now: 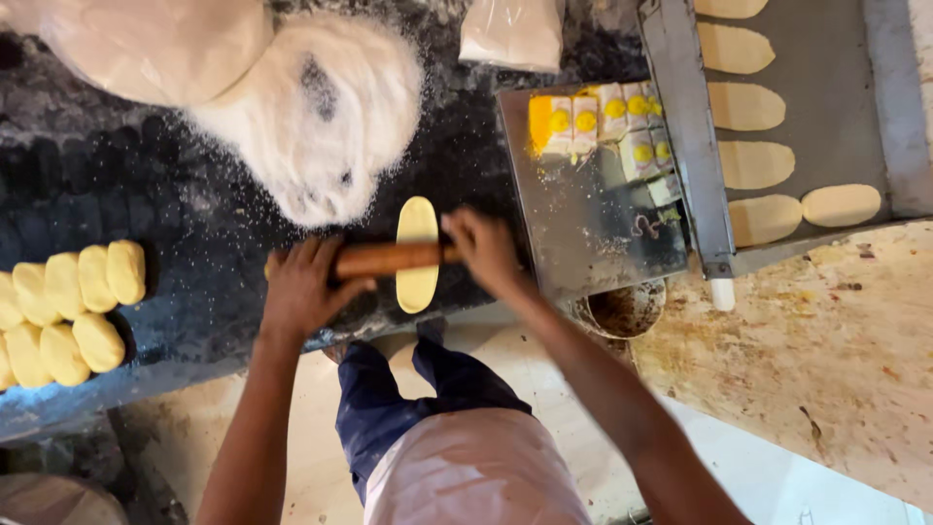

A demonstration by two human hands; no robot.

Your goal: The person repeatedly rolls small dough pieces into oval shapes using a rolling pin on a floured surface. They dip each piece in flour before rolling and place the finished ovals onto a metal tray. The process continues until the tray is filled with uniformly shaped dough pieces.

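You stand at a dark, floured counter (194, 243) with a flour heap (321, 107) ahead, dough balls (68, 311) in rows at left, and a belt (826, 87) carrying flattened ovals at right. Your left hand (303, 287) and right hand (486, 248), fingers curled shut, grip a wooden pin (389, 260). It lies across an oval dough piece (417, 255) at the counter's near edge.

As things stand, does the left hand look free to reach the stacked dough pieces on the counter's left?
Probably not right away: the left hand is on the rolling pin over the flattened dough. The dark counter between it and the dough pieces shows nothing in the way.
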